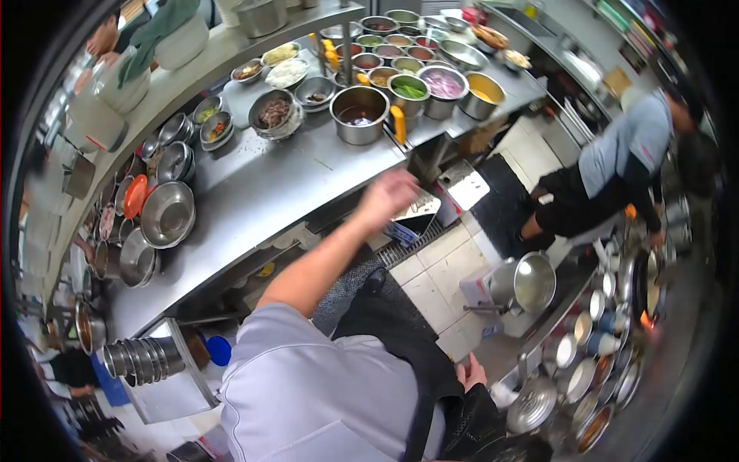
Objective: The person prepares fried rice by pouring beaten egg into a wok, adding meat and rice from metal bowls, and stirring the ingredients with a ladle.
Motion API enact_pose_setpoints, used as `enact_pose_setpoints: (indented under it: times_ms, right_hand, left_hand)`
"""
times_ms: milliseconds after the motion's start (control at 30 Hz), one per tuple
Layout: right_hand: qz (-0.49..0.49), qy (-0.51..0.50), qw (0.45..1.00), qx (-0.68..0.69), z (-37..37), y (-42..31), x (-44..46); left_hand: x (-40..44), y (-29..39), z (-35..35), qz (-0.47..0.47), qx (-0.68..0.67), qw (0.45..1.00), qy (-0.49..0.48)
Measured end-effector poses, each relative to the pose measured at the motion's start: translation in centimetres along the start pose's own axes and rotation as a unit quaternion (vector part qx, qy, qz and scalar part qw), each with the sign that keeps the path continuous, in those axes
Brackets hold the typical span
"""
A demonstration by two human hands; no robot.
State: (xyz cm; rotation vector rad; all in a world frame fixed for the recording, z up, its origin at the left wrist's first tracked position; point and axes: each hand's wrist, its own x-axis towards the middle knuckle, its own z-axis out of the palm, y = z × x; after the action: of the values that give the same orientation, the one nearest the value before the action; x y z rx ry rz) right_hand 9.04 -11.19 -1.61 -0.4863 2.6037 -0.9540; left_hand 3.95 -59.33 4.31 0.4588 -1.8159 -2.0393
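Note:
My left hand [387,199] reaches out over the floor beside the front edge of the steel counter [308,181]. Its fingers are a little blurred but look apart, and nothing shows in them. Nearest to it on the counter stand a deep steel pot [359,115] with dark liquid inside and an orange-yellow handle [398,125]. My right hand [471,373] is low, close to my black apron [385,327]. Most of its fingers are hidden, so its grip is unclear.
Bowls of chopped ingredients, such as a pot of sliced onion [443,83], crowd the counter's far end. Steel bowls [168,215] line its left side. Several pots [531,404] stand at lower right by the stove. A co-worker [623,146] bends there, near a flame.

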Motion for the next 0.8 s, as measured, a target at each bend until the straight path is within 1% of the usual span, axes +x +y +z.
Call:
enact_pose_setpoints:
  times_ms: [33, 67, 100, 133, 167, 200, 233, 267, 300, 333, 367, 400, 433, 500, 533, 567, 633, 667, 700, 767, 800]
  right_hand:
    - [0.02, -0.035, 0.998, -0.053, 0.6, 2.7, 1.7]
    - [0.033, -0.08, 0.996, -0.035, 2.0, 6.7, 3.7]
    - [0.022, -0.13, 0.989, -0.064, 1.5, 5.3, 5.7]
    - [0.125, -0.173, 0.976, 0.037, 5.3, 14.2, 8.4]
    - [0.233, -0.194, 0.945, 0.125, 8.8, 22.6, 11.0]
    - [0.228, -0.199, 0.946, 0.117, 7.9, 20.4, 12.7]
    - [0.145, -0.197, 0.963, 0.114, 6.3, 16.6, 13.9]
    - [0.06, -0.196, 0.972, 0.113, 4.6, 10.4, 15.1]
    - [0.055, -0.203, 0.972, 0.108, 3.4, 5.3, 16.5]
    - [0.04, -0.181, 0.982, 0.042, 2.4, 0.4, 17.8]
    - [0.025, -0.16, 0.987, -0.022, 1.4, -4.2, 18.9]
    - [-0.011, -0.162, 0.983, -0.083, 0.4, -8.4, 19.7]
    - [-0.015, -0.171, 0.981, -0.085, 0.6, -9.0, 20.8]
    - [0.023, -0.191, 0.979, -0.067, 0.7, -9.7, 22.5]
    - [0.009, -0.189, 0.979, -0.077, 0.8, -11.1, 23.1]
    - [0.004, -0.194, 0.978, -0.076, 1.5, -9.4, 24.0]
    - [-0.078, -0.172, 0.981, -0.037, 3.3, -5.1, 25.6]
    - [-0.081, -0.176, 0.98, -0.035, 3.2, -6.5, 26.1]
    - [-0.084, -0.196, 0.976, -0.04, 2.9, -8.0, 26.7]
    - [-0.092, -0.225, 0.969, -0.046, 3.5, -10.4, 27.8]
    - [-0.084, -0.248, 0.965, -0.033, 3.9, -10.9, 28.4]
  left_hand:
    - [3.4, -1.3, -4.4, 0.054, 0.041, 0.958, 0.278]
    - [5.5, -1.2, -10.2, 0.087, 0.026, 0.914, 0.395]
    - [7.3, -1.6, -16.0, 0.101, 0.088, 0.841, 0.524]
    - [8.3, -2.2, -21.9, 0.075, 0.129, 0.79, 0.595]
    - [9.0, -2.1, -26.1, 0.072, 0.145, 0.732, 0.662]
    - [8.8, 0.5, -27.4, -0.011, 0.117, 0.707, 0.698]
    - [10.7, -3.2, -32.2, -0.02, 0.109, 0.646, 0.755]
    - [10.3, -3.0, -34.3, -0.079, 0.031, 0.716, 0.693]
    - [10.1, -2.6, -35.7, -0.134, -0.048, 0.774, 0.617]
    - [10.2, -2.7, -36.4, -0.133, -0.05, 0.768, 0.625]
    - [10.2, -2.9, -36.7, -0.139, -0.035, 0.776, 0.614]
    - [9.9, -3.1, -36.9, -0.147, -0.02, 0.784, 0.602]
    - [9.6, -3.1, -37.1, -0.149, -0.018, 0.778, 0.61]
    - [9.0, -2.8, -37.1, -0.14, -0.053, 0.822, 0.55]
    - [9.0, -2.1, -36.6, -0.126, -0.05, 0.817, 0.561]
    - [8.9, -1.4, -36.1, -0.124, -0.049, 0.813, 0.567]
    - [7.8, 0.1, -34.7, -0.072, -0.035, 0.822, 0.564]
    - [7.1, 0.5, -34.4, -0.024, -0.098, 0.821, 0.562]
    - [6.0, 0.8, -34.0, -0.024, -0.096, 0.819, 0.566]
    - [2.5, 1.7, -33.3, 0.109, -0.18, 0.807, 0.551]
    - [-0.1, 2.3, -32.7, 0.078, -0.172, 0.801, 0.568]
